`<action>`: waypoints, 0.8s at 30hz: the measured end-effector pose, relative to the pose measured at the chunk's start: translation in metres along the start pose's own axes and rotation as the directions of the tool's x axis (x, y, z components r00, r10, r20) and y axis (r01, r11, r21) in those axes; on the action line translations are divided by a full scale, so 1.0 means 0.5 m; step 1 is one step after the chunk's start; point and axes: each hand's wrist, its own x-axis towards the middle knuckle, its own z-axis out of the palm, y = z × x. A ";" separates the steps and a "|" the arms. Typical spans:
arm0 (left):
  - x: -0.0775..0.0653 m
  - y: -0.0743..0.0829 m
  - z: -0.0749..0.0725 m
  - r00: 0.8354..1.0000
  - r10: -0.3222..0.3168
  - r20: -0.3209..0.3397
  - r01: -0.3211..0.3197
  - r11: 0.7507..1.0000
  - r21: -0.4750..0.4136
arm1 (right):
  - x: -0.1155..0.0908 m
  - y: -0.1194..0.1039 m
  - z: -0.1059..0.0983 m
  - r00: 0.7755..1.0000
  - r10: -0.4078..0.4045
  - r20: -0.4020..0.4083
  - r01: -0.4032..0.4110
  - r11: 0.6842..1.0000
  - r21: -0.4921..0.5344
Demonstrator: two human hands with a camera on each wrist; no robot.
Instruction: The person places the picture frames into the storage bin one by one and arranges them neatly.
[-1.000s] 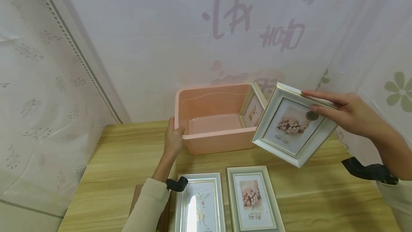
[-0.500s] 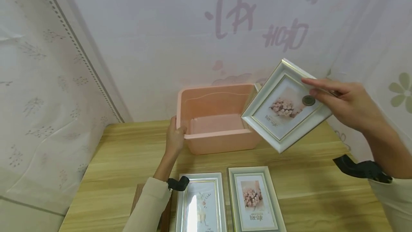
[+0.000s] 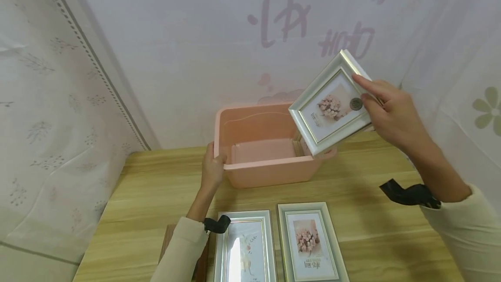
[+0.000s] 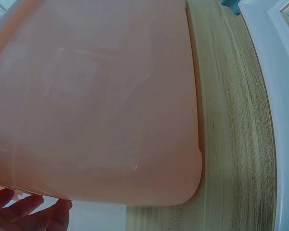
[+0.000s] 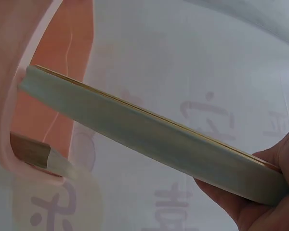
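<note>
My right hand [image 3: 393, 110] grips a white picture frame [image 3: 307, 121] with a flower print and a round dark sticker by its edge. The frame tilts above the right end of a pink plastic bin [image 3: 270, 175]; in the right wrist view the picture frame [image 5: 135, 127] appears edge-on, with one end at the bin's rim. My left hand [image 3: 212, 166] holds the bin's left rim, and its fingers [image 4: 31, 209] show under the bin in the left wrist view. Another picture frame [image 3: 298, 148] stands inside the bin at the right, mostly hidden behind the held one.
Two white picture frames lie face up near the front: one with a plant print [image 3: 250, 247], the other with a flower print [image 3: 313, 247]. A brown wooden object [image 3: 202, 260] is partly under the left sleeve. Printed cloth [image 3: 188, 55] hangs behind the wooden table [image 3: 133, 195].
My right hand has raised the picture frame and carried it leftward, from right of the bin to over its right end. The left hand stays on the rim.
</note>
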 end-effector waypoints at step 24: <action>0.004 -0.003 0.003 1.000 0.003 -0.018 -0.003 1.000 -0.004 | 0.021 0.029 0.108 1.000 0.015 0.022 -0.011 0.984 -0.175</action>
